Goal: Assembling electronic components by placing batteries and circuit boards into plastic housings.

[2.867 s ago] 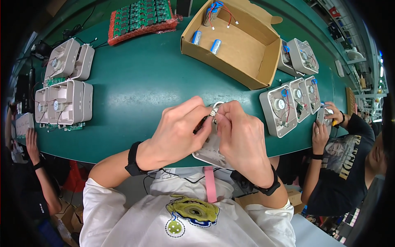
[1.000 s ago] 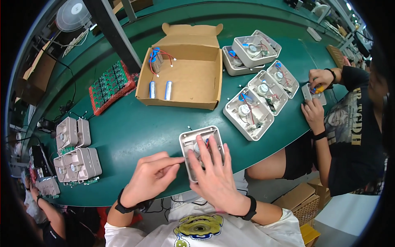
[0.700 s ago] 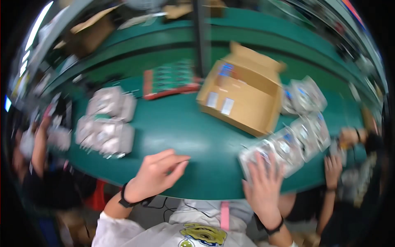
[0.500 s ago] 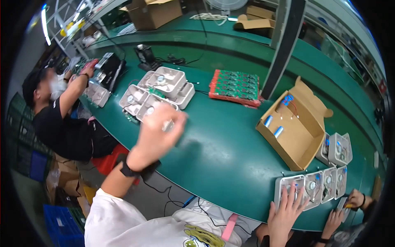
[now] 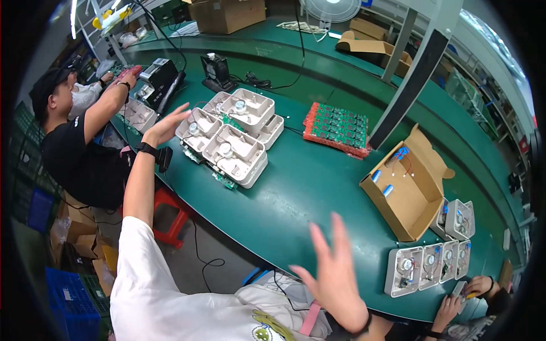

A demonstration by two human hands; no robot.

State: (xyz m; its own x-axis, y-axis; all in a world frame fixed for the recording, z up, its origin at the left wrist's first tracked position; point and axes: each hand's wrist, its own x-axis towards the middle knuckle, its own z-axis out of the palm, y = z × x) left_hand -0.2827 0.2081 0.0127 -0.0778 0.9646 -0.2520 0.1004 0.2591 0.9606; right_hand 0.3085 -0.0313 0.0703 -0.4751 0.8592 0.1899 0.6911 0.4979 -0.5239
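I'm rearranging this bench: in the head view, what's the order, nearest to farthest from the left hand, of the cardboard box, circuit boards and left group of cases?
From the left hand:
1. Left group of cases: just right of it.
2. Circuit boards: farther right.
3. Cardboard box: farthest right, lower in the picture.

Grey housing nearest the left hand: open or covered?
Open: the grey housing has no cover, leaving its round component visible inside.

The tabletop point(image 5: 284, 210) is green, the cases point(image 5: 242, 153) pale grey, the boards point(image 5: 341, 126) green, their wrap point(image 5: 336, 147) red, the box point(image 5: 405, 211) brown, its batteries point(image 5: 388, 190) blue, the stool point(image 5: 174, 219) red, the strap point(image 5: 311, 318) pink, the sleeve point(image 5: 139, 256) white.
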